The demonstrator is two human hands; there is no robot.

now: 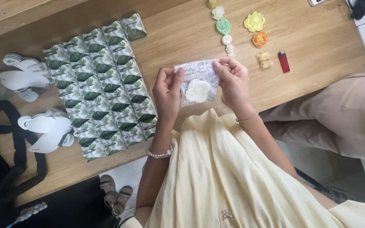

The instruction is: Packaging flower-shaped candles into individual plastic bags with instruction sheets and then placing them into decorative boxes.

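Wooden planks make up the worktop [182, 38], which runs across the upper part of the head view, its near edge slanting from lower left up to the right. Above it, a small clear pouch [196, 80] printed with line drawings holds a white flower-shaped piece [198, 90] inside. On the left, a tight block of little green-and-white leaf-patterned boxes [102, 84] lies in rows, reaching almost to the near edge; I cannot tell whether anything is in them. Flat white cut-outs [26, 78] lie further left in two loose heaps, beside a black strap [17, 139]. Toward the far right edge sit small moulded pieces in white, green, yellow and orange [233, 29], a beige bear-shaped one [264, 60] and a red lighter [283, 61]. Between the boxes and these pieces the wood is bare, with free space beneath the pouch. The left hand [168, 90] pinches the pouch's left edge, fingers curled in; the right hand [233, 78] grips its upper right corner between thumb and fingertips. Both wrists wear thin bracelets, over a pale yellow garment [220, 169].
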